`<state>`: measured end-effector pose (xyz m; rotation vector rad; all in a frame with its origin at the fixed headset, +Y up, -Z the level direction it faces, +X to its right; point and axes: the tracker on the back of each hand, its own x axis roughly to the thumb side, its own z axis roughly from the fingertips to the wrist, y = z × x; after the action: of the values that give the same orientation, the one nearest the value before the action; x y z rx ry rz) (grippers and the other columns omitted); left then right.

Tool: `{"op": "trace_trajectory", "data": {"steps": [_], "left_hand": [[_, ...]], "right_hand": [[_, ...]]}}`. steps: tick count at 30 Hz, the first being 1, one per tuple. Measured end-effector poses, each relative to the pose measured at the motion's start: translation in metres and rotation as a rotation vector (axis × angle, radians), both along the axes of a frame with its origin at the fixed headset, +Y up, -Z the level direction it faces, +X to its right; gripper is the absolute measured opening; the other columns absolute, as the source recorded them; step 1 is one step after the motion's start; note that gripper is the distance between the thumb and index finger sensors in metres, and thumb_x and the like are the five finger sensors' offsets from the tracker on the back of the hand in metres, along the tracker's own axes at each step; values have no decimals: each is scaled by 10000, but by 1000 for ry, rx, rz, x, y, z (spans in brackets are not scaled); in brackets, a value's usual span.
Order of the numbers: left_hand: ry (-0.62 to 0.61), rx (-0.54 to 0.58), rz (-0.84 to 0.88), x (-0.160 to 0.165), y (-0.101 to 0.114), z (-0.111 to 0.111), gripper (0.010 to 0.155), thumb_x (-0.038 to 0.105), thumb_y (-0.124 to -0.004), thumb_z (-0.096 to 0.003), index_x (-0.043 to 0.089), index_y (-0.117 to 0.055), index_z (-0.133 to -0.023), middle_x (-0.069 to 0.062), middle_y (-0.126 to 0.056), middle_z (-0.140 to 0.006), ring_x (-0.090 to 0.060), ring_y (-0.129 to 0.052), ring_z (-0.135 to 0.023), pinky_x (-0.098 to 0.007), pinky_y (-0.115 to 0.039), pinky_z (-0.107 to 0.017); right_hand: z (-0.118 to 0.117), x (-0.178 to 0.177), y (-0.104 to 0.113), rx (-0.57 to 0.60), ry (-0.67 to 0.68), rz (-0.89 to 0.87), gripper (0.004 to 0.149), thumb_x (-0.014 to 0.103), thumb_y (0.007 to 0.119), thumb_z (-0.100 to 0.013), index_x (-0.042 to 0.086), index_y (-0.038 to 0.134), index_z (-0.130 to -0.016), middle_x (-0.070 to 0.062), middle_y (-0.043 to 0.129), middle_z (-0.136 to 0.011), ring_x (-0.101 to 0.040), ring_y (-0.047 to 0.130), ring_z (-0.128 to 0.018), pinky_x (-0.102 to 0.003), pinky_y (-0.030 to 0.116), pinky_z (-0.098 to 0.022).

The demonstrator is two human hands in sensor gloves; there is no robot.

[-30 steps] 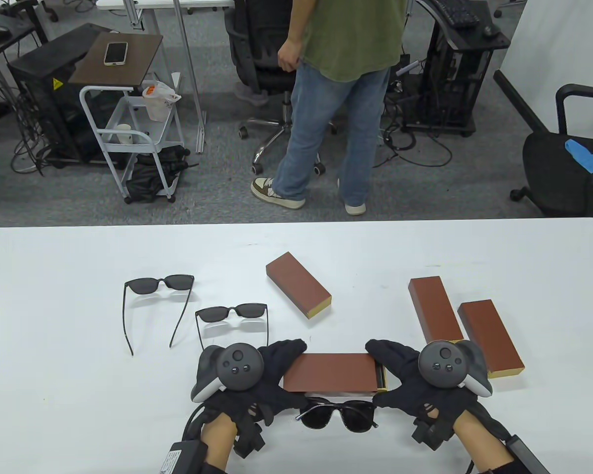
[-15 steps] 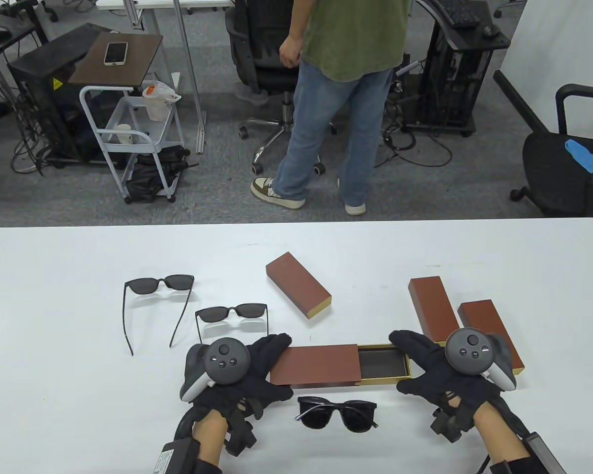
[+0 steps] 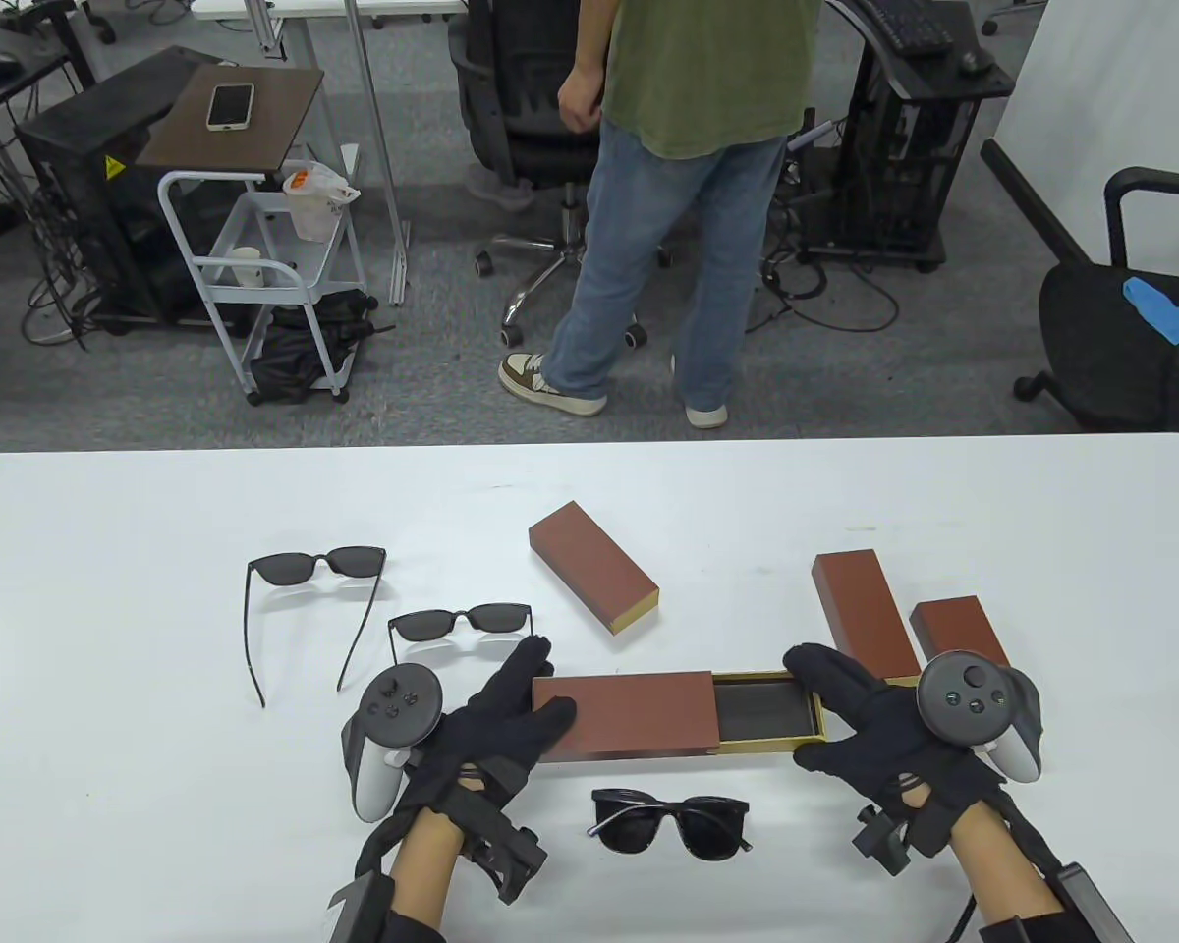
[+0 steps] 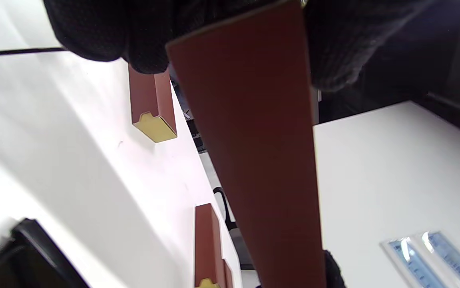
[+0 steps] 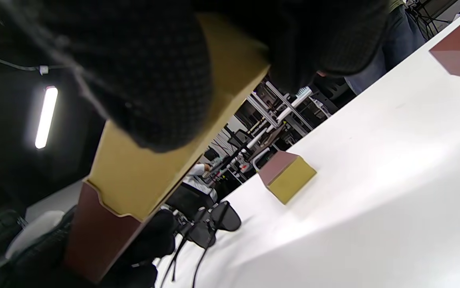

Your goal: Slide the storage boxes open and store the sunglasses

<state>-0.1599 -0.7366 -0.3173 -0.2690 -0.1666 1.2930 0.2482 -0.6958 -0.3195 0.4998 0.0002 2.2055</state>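
Observation:
A brown storage box sleeve (image 3: 629,712) lies near the table's front edge, with its gold drawer (image 3: 766,709) slid partly out to the right, showing a dark lining. My left hand (image 3: 548,683) grips the sleeve's left end. My right hand (image 3: 804,709) grips the drawer's right end. The left wrist view shows the sleeve (image 4: 253,140) under my fingers (image 4: 146,36). The right wrist view shows the drawer (image 5: 166,160) under my fingers (image 5: 154,80). Folded black sunglasses (image 3: 670,820) lie just in front of the box.
Two more sunglasses (image 3: 314,568) (image 3: 462,621) lie open at the left. A closed brown box (image 3: 594,565) lies behind the middle, and two more (image 3: 865,614) (image 3: 958,634) lie beside my right hand. A person stands beyond the table's far edge.
The box was shut a second ago. My hands have moved apart, the drawer has slid out to the right, and the box now sits a little farther from the folded sunglasses.

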Motion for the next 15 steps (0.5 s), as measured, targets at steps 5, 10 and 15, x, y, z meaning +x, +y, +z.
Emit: {"op": "trace_trajectory", "data": {"steps": [5, 10, 15], "left_hand": [[-17, -167, 212, -1, -12, 0, 903, 620, -759, -474, 251, -272, -1139, -139, -567, -1131, -353, -806, -902, -537, -744, -594], [-111, -271, 489, 7, -19, 1, 873, 584, -688, -530, 267, -137, -1127, -111, -608, -1088, -300, -844, -830, -494, -751, -570], [-64, -252, 389, 6, -17, 2, 809, 587, -594, -530, 249, -176, -1134, -105, -701, -1004, -271, -897, -739, -466, -782, -512]], "right_hand": [[2, -5, 1, 12, -10, -57, 790, 311, 993, -238, 309, 592, -919, -90, 597, -1022, -356, 810, -834, -478, 748, -618], [4, -8, 2, 15, -10, -105, 785, 314, 977, -252, 307, 576, -926, -96, 578, -1029, -359, 792, -843, -481, 733, -624], [4, -9, 1, 10, -7, -101, 782, 313, 977, -253, 312, 578, -925, -95, 577, -1030, -362, 788, -844, -483, 728, -626]]}}
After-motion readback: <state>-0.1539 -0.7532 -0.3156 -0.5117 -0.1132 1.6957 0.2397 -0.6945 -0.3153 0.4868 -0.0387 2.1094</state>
